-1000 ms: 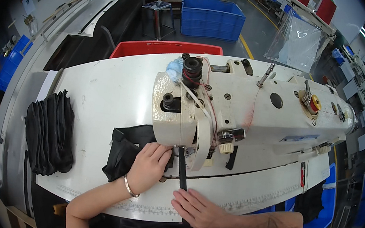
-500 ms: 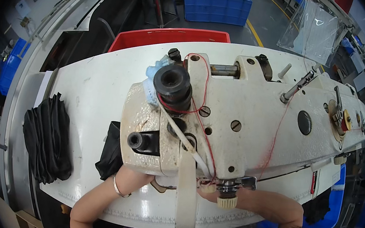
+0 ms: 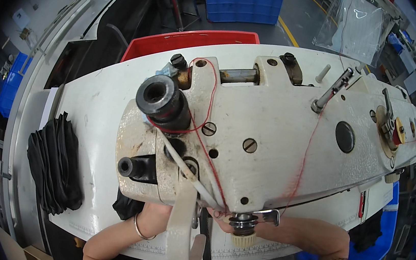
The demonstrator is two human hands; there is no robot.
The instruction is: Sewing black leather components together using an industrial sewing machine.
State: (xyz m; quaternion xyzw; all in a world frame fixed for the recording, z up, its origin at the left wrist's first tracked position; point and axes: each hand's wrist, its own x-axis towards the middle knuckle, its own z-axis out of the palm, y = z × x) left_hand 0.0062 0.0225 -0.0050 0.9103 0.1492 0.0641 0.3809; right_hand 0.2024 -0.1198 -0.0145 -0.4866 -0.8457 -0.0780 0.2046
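Head view: white worktop, sewing machine on it. Red bin behind, contents hard to see. Blue crate at right, partly hidden, black cloth in it. Black stack at left. Left hand, right hand: fingers behind machine, can't tell opening or grip. Black piece mostly covered, seems to touch left hand. Black strip between hands. Ruler marks along near edge.

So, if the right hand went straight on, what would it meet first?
Probably the black strip just left of the right hand, though the machine hides its fingers, so they may already touch it.
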